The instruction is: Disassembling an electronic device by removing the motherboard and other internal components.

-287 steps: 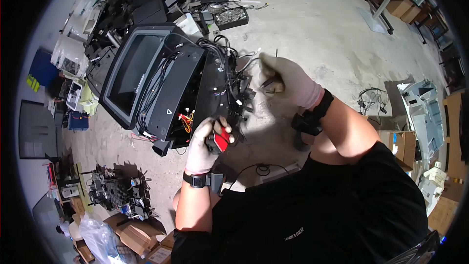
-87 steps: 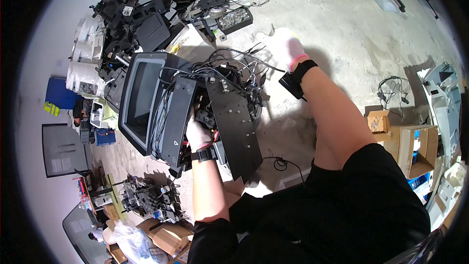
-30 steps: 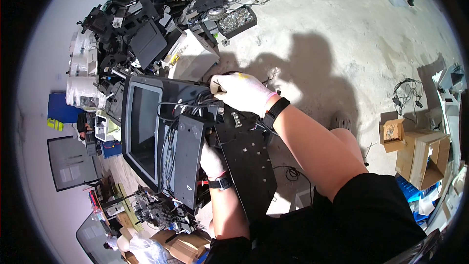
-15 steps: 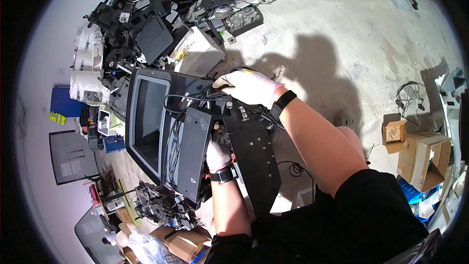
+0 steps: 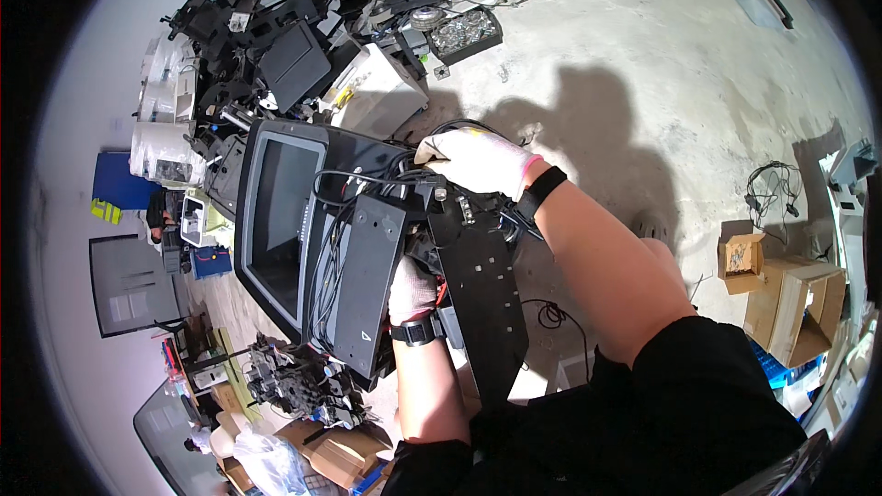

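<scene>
A black machine housing with a grey-framed dark screen (image 5: 278,220) lies in front of me. Two black metal panels, a left one (image 5: 370,266) and a longer right one (image 5: 482,303), stand apart with a gap between them. My left hand (image 5: 412,292), in a white glove, reaches into that gap; its fingers are hidden inside. My right hand (image 5: 478,162), gloved too, is curled over the far end of the housing beside a bundle of black cables (image 5: 395,173). What its fingers grip is hidden. Loose cables (image 5: 323,289) run along the left panel.
Dark scrap parts (image 5: 294,64) are heaped at the far left, with a tray of small metal pieces (image 5: 465,32). A black mechanism (image 5: 289,381) sits at the near left. Cardboard boxes (image 5: 781,308) and a cable coil (image 5: 772,193) lie at the right, another cable (image 5: 554,314) near my right arm.
The view has shifted slightly. My right hand sits a little further right over the far end; my left hand stays in the gap between the panels.
</scene>
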`<state>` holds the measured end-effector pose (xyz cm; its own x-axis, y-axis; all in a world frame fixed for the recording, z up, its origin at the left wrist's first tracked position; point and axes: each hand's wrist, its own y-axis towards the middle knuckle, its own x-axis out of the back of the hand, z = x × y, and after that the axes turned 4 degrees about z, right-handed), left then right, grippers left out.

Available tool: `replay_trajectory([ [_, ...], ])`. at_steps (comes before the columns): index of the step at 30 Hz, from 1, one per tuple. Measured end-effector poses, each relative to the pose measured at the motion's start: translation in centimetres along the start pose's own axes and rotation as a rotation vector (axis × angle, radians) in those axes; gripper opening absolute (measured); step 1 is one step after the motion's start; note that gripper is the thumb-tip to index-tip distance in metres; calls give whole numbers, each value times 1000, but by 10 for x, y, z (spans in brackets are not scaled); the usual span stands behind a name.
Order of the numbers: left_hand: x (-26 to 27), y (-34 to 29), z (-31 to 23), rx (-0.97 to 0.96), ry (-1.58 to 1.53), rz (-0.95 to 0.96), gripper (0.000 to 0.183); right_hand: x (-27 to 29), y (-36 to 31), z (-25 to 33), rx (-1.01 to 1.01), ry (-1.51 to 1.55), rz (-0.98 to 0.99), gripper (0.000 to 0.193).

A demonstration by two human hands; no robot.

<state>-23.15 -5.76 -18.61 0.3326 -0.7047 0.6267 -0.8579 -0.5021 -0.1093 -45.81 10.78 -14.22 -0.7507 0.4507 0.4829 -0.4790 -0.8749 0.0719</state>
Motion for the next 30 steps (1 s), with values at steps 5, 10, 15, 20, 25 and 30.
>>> replay_trajectory([
  [5,-3,-7,-72,-146,256,-12,33,1,-6,-4,-24,31,-40,32],
  [10,-9,5,3,149,-744,-142,42,3,-6,17,-86,-141,12,35],
  [15,-5,-56,-59,231,-219,-216,45,32,-33,25,-209,-284,79,48],
  [20,-1,-99,-58,258,-874,-141,50,65,-69,-23,-265,-619,-194,29],
  [25,-5,-119,-27,679,-1471,186,63,81,-116,-12,-498,-805,50,28],
  [30,-20,-145,-13,687,-1486,126,55,61,-169,-47,-643,-909,151,33],
])
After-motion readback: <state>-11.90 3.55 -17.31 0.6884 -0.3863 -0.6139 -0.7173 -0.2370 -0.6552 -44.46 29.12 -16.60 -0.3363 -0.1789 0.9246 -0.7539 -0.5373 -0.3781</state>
